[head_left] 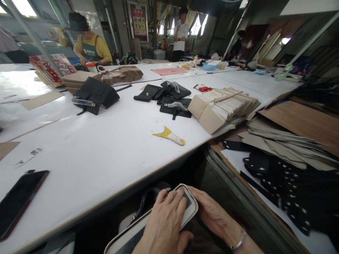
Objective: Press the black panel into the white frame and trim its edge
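Note:
A long, rounded item with a pale rim (192, 211) and a dark inner panel lies tilted below the table edge. My left hand (165, 215) rests palm down across it, its fingers stretched out over the panel and its thumb at the near side. Around the far right end curls my right hand (212, 211), with fingers at the rim and a silver bracelet on the wrist. Its fingertips are partly hidden. On the table beyond lie a yellow tool (169, 135) with a white-wrapped handle and black bag pieces (176, 106) with plastic-wrapped handles.
A black bag piece (97, 93) and a phone (22, 201) lie on the white table (100, 158). Banded beige boards (219, 106) stand near its right edge. Black pieces (286, 187) and loose sheets fill the right side. Two people (96, 51) (181, 35) are beyond the table.

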`<state>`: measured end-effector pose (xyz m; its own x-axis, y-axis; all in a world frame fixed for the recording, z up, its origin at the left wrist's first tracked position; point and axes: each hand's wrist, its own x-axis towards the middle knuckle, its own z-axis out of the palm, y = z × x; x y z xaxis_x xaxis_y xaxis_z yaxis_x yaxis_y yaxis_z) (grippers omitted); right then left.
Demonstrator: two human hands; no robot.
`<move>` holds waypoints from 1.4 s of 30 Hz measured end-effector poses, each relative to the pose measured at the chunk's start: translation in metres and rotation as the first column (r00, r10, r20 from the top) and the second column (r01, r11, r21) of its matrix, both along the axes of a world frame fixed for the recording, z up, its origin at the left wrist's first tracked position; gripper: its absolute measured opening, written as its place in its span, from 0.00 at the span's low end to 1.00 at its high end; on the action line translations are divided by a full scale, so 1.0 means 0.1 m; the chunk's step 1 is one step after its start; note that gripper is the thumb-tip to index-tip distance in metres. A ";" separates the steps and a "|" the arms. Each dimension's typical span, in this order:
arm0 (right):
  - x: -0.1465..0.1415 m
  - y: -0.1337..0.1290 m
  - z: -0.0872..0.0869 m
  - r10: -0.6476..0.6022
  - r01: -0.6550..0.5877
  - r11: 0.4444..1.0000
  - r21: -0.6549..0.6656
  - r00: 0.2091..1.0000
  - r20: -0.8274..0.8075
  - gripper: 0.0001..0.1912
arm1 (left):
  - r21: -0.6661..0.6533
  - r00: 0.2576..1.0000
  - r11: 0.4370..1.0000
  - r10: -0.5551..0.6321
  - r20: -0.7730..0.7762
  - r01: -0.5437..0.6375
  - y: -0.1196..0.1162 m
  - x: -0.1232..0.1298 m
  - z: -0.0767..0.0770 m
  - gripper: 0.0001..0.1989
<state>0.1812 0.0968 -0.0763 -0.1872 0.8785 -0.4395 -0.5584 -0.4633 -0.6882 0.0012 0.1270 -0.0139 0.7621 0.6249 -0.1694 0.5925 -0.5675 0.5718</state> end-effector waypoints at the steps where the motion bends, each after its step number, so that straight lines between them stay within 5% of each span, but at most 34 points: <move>1: 0.02 0.01 0.02 0.035 -0.035 0.999 0.019 0.999 0.006 0.18 | 0.012 1.000 1.000 -0.002 0.012 0.002 0.00 -0.01 0.00 0.33; 6: 0.10 0.10 0.18 0.222 -0.221 0.975 -0.012 0.973 0.061 0.17 | 0.079 0.998 0.997 -0.011 0.068 0.005 -0.02 -0.07 -0.04 0.29; 13: 0.10 0.22 0.31 0.442 -0.440 0.894 -0.086 0.832 0.334 0.22 | 0.050 0.989 0.999 -0.024 0.148 0.017 -0.05 -0.16 -0.07 0.31; 17: 0.10 0.31 0.38 0.499 -0.528 0.841 -0.118 0.670 0.550 0.22 | -0.022 0.974 1.000 -0.001 0.226 0.006 -0.03 -0.19 -0.06 0.31; 23: 0.06 0.42 0.52 0.554 -0.639 0.738 -0.217 0.391 0.735 0.20 | -0.208 0.866 0.967 0.226 0.446 -0.146 -0.09 -0.23 0.09 0.17; 27: 0.03 0.46 0.56 0.555 -0.658 0.699 -0.279 0.255 0.792 0.20 | -0.227 0.780 0.918 0.396 0.484 -0.326 -0.16 -0.55 0.24 0.15; 30: 0.03 0.45 0.55 0.572 -0.647 0.690 -0.325 0.212 0.793 0.21 | -0.184 0.628 0.776 0.605 0.489 -0.604 -0.32 -0.98 0.14 0.16; 34: 0.03 0.40 0.52 0.584 -0.616 0.704 -0.353 0.220 0.782 0.25 | -0.325 0.264 0.406 0.877 0.402 -0.854 -0.73 -1.45 -0.27 0.22; 36: 0.04 0.38 0.52 0.600 -0.614 0.704 -0.357 0.245 0.761 0.28 | -0.520 0.094 0.238 0.953 0.287 -0.820 -0.95 -1.52 -0.45 0.27; 38: 0.05 0.37 0.52 0.627 -0.629 0.693 -0.352 0.286 0.724 0.29 | -0.740 -0.045 0.113 0.981 0.190 -0.663 -1.11 -1.49 -0.56 0.29; 42: 0.11 0.45 0.55 0.711 -0.683 0.643 -0.347 0.363 0.603 0.28 | -0.923 -0.139 -0.012 0.989 0.045 -0.384 -1.22 -1.36 -0.61 0.33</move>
<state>0.1921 0.1418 -0.0217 -0.3891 0.5573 -0.7335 0.5498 -0.4984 -0.6703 -0.1346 0.0048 -0.0753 -0.1912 0.7708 -0.6077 -0.3869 0.5098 0.7684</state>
